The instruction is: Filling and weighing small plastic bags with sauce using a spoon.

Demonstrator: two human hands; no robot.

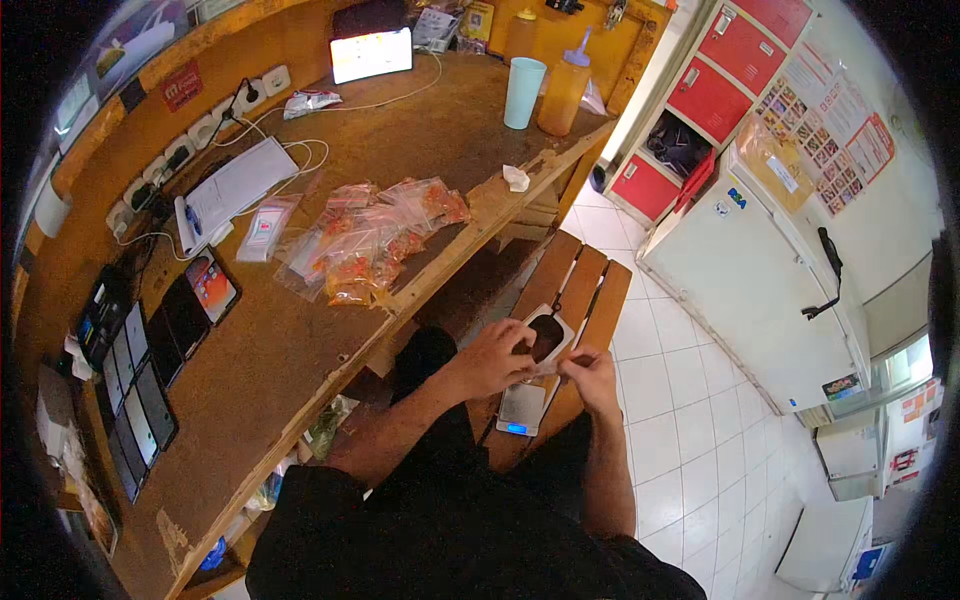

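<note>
Over a slatted wooden bench [544,266], my two hands are close together. My right hand [595,377] pinches the edge of what looks like a small clear plastic bag [550,367]. The fingers of my left hand [491,361] are bent around its other side; blur hides their exact hold. Just beyond them lies a white container [568,328] with dark contents, partly covered by my left fingers. A small digital scale [523,405] with a lit blue display rests on the bench below my hands.
Filled zip bags [367,244] with orange-red contents are heaped on the wooden counter [300,352]. Several phones [142,405] lie at its left. A blue cup [523,94] and squeeze bottle [564,94] stand at the far end. A chest freezer [739,285] is right.
</note>
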